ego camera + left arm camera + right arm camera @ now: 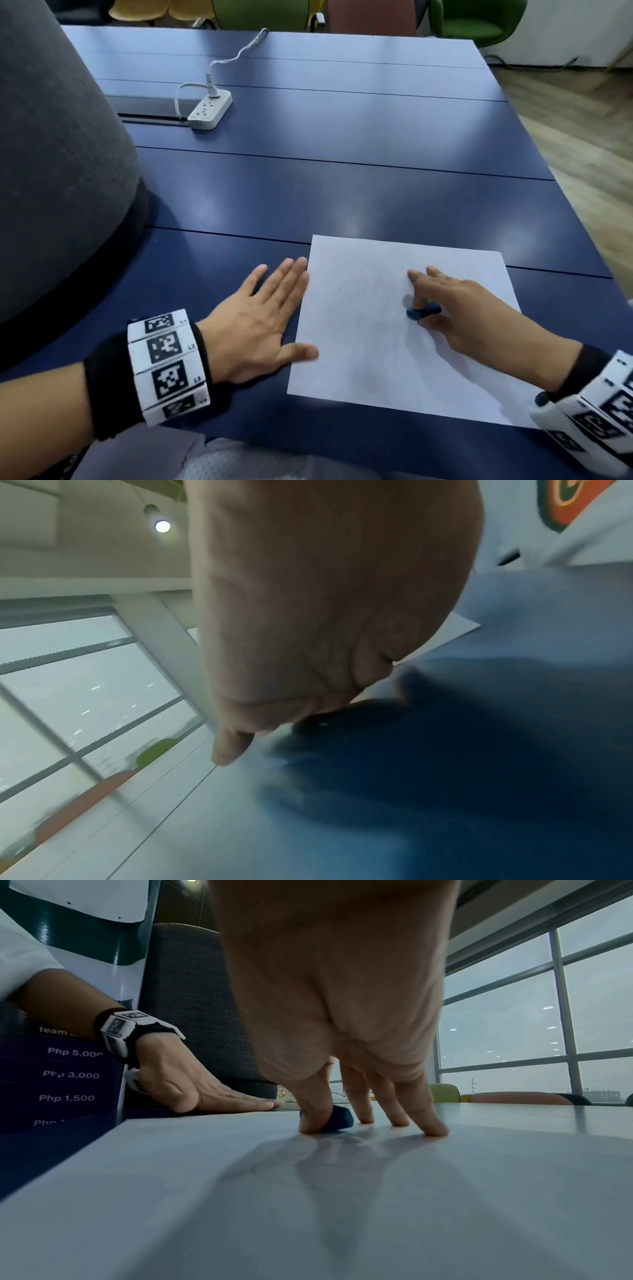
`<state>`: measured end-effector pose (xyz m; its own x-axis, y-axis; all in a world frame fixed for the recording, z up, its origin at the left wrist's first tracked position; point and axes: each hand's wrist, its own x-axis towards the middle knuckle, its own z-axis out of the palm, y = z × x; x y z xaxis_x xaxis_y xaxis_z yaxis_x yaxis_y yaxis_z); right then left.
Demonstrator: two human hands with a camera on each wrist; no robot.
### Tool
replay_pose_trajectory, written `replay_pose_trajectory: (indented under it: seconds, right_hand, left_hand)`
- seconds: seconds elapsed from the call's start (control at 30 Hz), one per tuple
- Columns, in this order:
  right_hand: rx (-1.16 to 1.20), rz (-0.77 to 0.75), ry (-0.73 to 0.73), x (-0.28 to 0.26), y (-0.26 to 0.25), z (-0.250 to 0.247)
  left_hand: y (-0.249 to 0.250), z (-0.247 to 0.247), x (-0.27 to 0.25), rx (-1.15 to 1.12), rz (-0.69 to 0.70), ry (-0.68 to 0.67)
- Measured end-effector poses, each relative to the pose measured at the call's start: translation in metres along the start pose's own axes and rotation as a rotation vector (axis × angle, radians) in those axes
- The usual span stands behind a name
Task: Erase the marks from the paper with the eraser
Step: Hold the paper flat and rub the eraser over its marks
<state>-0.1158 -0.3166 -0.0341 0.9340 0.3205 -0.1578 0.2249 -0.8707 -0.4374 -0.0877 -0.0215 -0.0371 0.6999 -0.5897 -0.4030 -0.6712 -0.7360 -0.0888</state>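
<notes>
A white paper (356, 346) lies on the blue table (342, 185) in front of me, with faint pencil marks (396, 349) near its middle. My right hand (445, 301) rests on the sheet and pinches a small dark blue eraser (424, 311) between thumb and index finger. In the right wrist view the eraser (341, 1119) sits on the paper (240, 1204) behind the thumb, and the other fingertips (435, 1130) touch the sheet. My left hand (260, 322) lies flat on the table at the paper's left edge, its thumb on the sheet.
A white power strip (209, 109) with a plugged cable sits at the far left of the table. A grey upholstered chair back (51, 154) rises on the left. Coloured chairs (476, 20) stand beyond the far edge. The table's right edge drops to wooden floor (582, 137).
</notes>
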Motion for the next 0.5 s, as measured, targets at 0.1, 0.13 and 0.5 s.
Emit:
replay_pose_trajectory:
  seconds: [0.1, 0.13, 0.5]
  right_hand:
    - [0.001, 0.002, -0.003, 0.001, 0.001, 0.001]
    - [0.000, 0.003, -0.002, 0.002, 0.002, 0.002]
    - [-0.033, -0.013, -0.014, 0.004, 0.005, 0.002]
  left_hand:
    - [0.029, 0.012, -0.001, -0.005, 0.313, 0.052]
    - [0.039, 0.014, -0.002, -0.030, 0.414, 0.072]
    - [0.026, -0.023, 0.041, -0.075, 0.006, -0.052]
